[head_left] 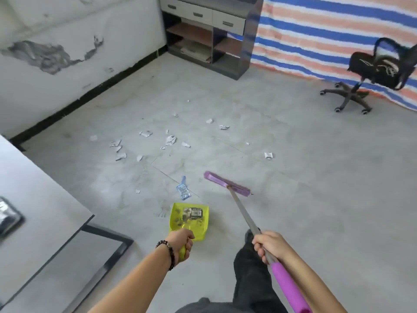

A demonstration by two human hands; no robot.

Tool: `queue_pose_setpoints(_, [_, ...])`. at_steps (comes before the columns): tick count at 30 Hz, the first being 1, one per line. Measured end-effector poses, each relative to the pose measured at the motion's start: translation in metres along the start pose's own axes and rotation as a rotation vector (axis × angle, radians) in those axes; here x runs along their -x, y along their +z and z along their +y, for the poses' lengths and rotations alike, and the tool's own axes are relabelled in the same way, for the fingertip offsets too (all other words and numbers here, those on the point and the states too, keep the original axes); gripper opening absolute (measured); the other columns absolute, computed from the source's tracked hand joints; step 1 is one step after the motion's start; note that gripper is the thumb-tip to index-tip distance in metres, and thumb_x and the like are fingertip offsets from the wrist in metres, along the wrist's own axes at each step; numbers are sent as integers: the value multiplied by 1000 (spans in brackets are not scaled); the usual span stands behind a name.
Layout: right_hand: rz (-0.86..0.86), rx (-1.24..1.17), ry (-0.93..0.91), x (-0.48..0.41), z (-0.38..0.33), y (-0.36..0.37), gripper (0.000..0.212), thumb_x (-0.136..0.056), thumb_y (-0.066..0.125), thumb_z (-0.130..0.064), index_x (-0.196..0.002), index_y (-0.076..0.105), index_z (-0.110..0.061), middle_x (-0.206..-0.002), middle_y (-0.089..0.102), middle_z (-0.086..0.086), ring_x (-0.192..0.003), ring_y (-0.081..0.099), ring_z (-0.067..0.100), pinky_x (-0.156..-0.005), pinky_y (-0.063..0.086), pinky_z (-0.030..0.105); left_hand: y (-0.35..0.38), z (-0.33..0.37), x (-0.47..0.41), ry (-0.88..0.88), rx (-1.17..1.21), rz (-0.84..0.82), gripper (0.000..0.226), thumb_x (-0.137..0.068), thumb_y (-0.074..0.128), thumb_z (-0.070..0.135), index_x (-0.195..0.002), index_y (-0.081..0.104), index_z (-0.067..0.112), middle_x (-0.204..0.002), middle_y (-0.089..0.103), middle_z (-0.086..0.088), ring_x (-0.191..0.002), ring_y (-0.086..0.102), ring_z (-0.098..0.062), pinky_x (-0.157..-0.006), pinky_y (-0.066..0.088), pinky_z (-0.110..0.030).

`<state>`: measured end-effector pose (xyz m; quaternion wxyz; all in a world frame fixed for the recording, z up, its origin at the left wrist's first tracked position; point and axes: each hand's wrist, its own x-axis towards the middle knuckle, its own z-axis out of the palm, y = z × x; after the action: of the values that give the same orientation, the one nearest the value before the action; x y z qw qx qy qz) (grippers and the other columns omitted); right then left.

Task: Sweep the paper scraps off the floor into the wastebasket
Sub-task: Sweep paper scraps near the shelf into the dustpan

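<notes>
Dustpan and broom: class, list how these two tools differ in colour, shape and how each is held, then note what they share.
The dustpan is yellow-green; the broom has a purple head and grip with a grey shaft. The dustpan is short and scoop-shaped; the broom is long and thin. The left hand grips the dustpan's handle; the right hand grips the broom's shaft. Both point toward the paper scraps.

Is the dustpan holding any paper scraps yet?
Empty: the dustpan shows only its barcode label and dark specks; paper scraps lie beyond it.
</notes>
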<state>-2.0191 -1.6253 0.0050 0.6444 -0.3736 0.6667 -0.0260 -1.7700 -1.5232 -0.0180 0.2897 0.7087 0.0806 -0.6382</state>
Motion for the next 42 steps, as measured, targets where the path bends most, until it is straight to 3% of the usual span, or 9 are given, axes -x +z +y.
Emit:
queue_pose_setpoints(11, [-344,486,-44,-158,-209,22,12,-79,52,2,-70,55,-7,-53,51,5,-39,45,12,-38,36,19,-4,96,-41,-88,227,374,24,-95,55,12,-72,47,10,-53,45,-3,-39,37,-13,-38,31,-12])
queue_pose_setpoints(15, [-374,582,17,-213,-257,43,15,-85,50,3,-74,52,-8,-52,48,6,-36,43,11,-36,38,18,-5,114,-40,-88,313,479,26,-94,53,6,-69,47,9,-56,41,-5,-41,34,-15,-41,26,-14])
queue_pose_setpoints(20, [-377,583,177,-263,-291,80,22,-94,47,3,-75,47,-9,-57,40,4,-26,36,5,-29,30,12,-16,125,-40,-134,369,471,24,-92,45,2,-71,39,12,-55,34,-4,-44,27,-15,-43,20,-15])
queue_pose_setpoints(24, [-410,669,136,-261,-315,115,19,-91,48,5,-80,48,-10,-53,44,3,-29,38,5,-30,31,12,-46,136,-55,-115,282,543,16,-75,57,20,-67,51,8,-54,47,-8,-42,42,-18,-40,34,-19])
queue_pose_setpoints(29, [-468,730,11,-248,-350,175,18,-90,47,5,-81,50,-10,-54,45,3,-33,38,5,-31,32,14,-97,141,-84,-178,328,485,10,-84,44,4,-80,40,12,-62,32,-4,-46,25,-17,-48,20,-21])
queue_pose_setpoints(33, [-540,873,-68,-249,-369,250,14,-94,42,-1,-93,52,-10,-63,48,6,-37,40,6,-34,36,16,-132,138,-96,-186,326,458,11,-83,48,3,-82,41,12,-66,32,-4,-46,25,-16,-49,20,-20])
queue_pose_setpoints(36, [-497,1048,-81,-265,-364,292,22,-97,35,-6,-101,51,-20,-67,50,10,-43,40,11,-37,36,16,-148,130,-101,-215,374,417,17,-84,46,2,-83,37,16,-63,28,-2,-45,22,-15,-48,18,-20])
queue_pose_setpoints(39, [-453,1282,-186,-282,-355,307,30,-87,33,-5,-97,55,-22,-71,50,14,-45,40,18,-43,34,22,-155,126,-101,-223,425,409,22,-82,48,1,-84,34,18,-59,26,-2,-44,20,-14,-48,17,-18])
queue_pose_setpoints(42, [-453,1404,-160,-292,-355,284,23,-82,31,-5,-85,50,-18,-70,44,12,-41,36,16,-42,30,21,-151,127,-96,-216,397,415,20,-81,51,0,-83,38,15,-58,29,-2,-43,20,-14,-47,18,-17])
